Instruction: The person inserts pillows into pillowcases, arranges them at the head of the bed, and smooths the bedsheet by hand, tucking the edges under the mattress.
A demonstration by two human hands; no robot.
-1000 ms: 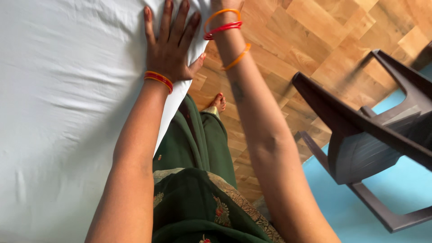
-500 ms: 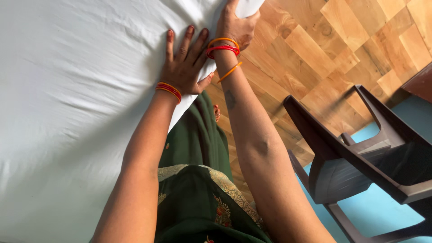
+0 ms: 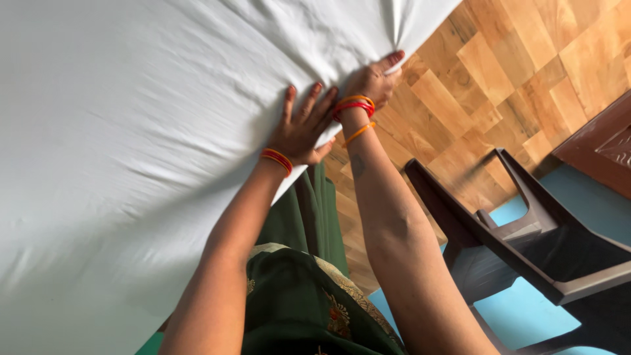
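Along the bed's near edge | my left hand (image 3: 301, 128) flat, fingers spread, on white bedsheet (image 3: 131, 131) | my right hand (image 3: 373, 80) just beyond, pinching sheet's edge toward the corner.

White sheet (image 3: 131, 131) runs off top, left and bottom edges; what lies beneath it hidden. Right hand (image 3: 374, 79): fingertips tucked under the sheet's edge, grip unclear. Dark plastic chair (image 3: 526, 243) cut off at lower right. Brown wooden panel (image 3: 601, 154) clipped at right edge.
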